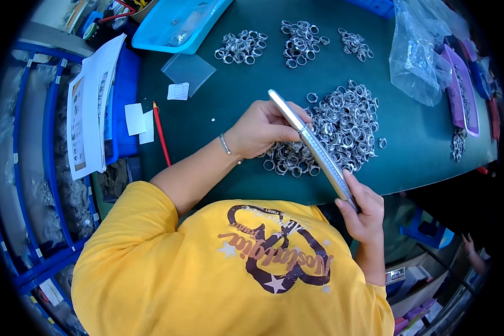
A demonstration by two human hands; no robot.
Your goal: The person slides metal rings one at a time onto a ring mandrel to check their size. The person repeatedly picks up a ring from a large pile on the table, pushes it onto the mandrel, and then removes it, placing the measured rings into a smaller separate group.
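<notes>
A silver ring mandrel (326,159), tapered and marked with a scale, slants across my front above the heap of rings. My right hand (367,210) grips its thicker, near end. Farther up, my left hand (257,130) closes thumb and fingers round the shaft. A thin band, seemingly a ring (303,129), circles the shaft at those fingertips; whether the fingers pinch it is hard to make out. Under the mandrel lies a big pile of silver rings (350,120), partly hidden by my left hand.
Three smaller ring piles, including one at the back (303,42), lie on the green table (207,112). A light-blue basket (145,39), clear pouch (189,71) and red pen (162,134) are leftward. Rightward are a plastic bag (417,56), purple tray (459,92) and another person's hand (468,245).
</notes>
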